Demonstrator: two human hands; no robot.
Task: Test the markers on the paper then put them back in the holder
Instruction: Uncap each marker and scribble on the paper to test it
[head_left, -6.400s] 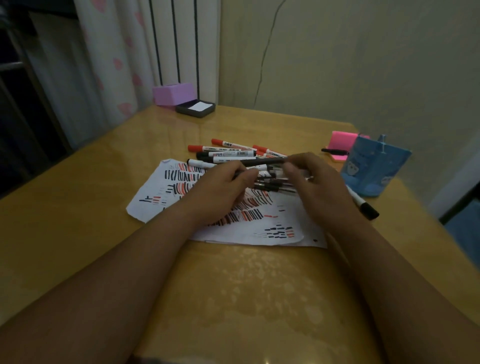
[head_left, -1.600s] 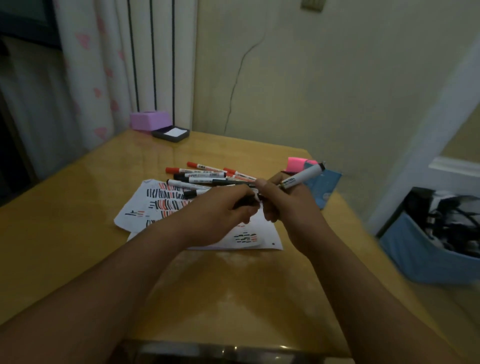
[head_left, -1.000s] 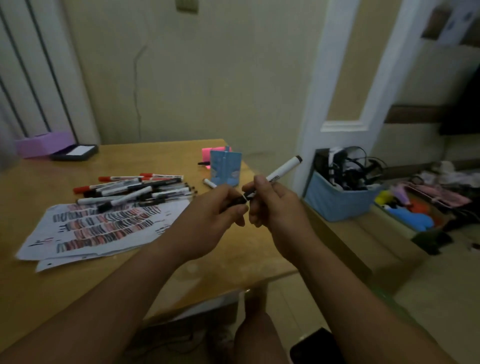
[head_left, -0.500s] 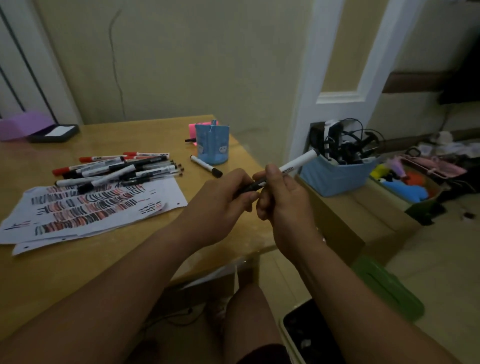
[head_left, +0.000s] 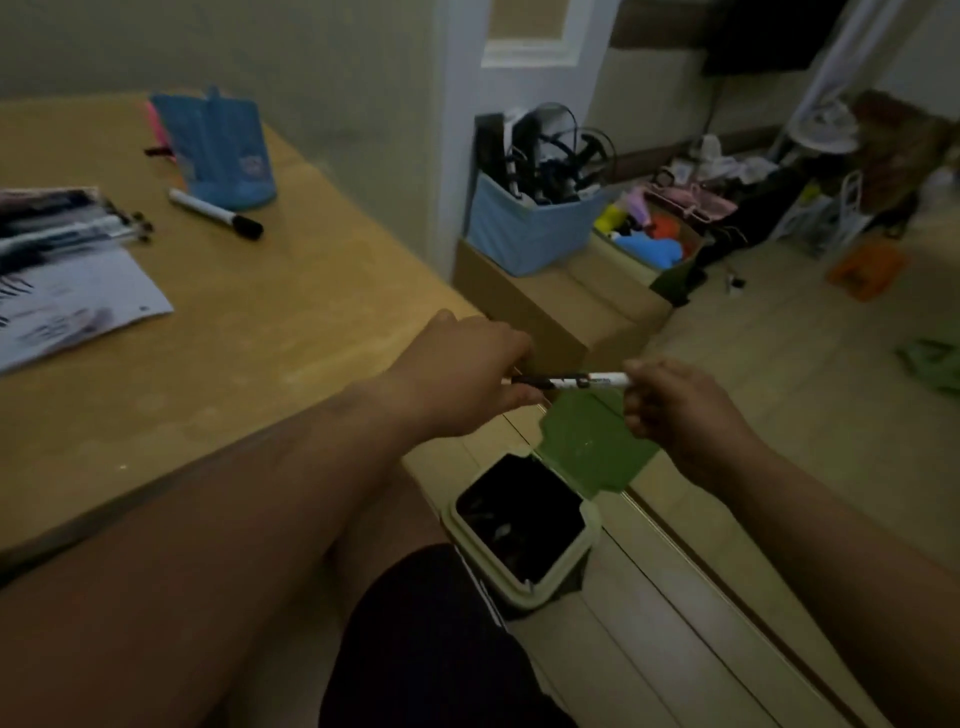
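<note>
The person holds one marker (head_left: 576, 382) level in the air, off the desk (head_left: 260, 338) and above an open bin (head_left: 563, 574) on the floor. The left hand (head_left: 467, 374) grips its dark end; the right hand's (head_left: 680, 410) fingers (head_left: 636, 387) pinch the white end. This looks like a failed marker being binned, or its cap being worked. Next, either let go over the bin or carry it back to the holder (head_left: 218, 150). The holder's inside is hidden. The bin's contents are too dark to tell. A blue box (head_left: 530, 234) holds cables.

two hands (head_left: 467, 376) (head_left: 680, 410), one held marker (head_left: 576, 381)
</note>
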